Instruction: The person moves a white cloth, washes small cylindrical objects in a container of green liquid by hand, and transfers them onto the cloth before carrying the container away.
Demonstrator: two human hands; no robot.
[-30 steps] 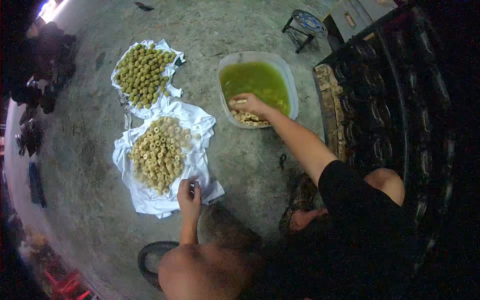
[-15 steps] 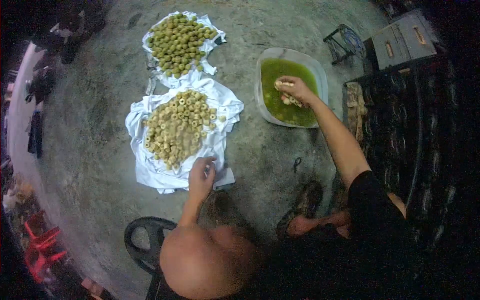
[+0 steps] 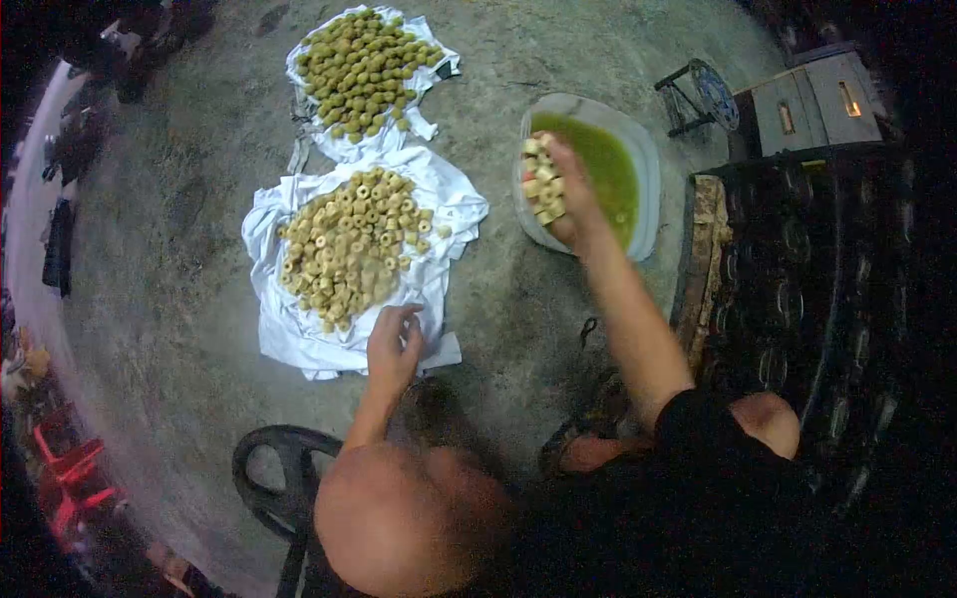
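Many pale-yellow ring-shaped pieces [image 3: 544, 187] fill the cupped right hand [image 3: 577, 191] over the clear plastic tub [image 3: 646, 169], a scoop likely needing care next, while the left hand [image 3: 391, 349] hangs loose and empty.

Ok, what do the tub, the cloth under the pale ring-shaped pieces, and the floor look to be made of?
Tub: probably plastic with a smooth, cloudy finish, as its walls look translucent.
Cloth: soft white fabric, matt, shown by its loose folds; the fibre can't be told.
Floor: likely bare concrete, dull grey, judging by its mottled, stained surface.
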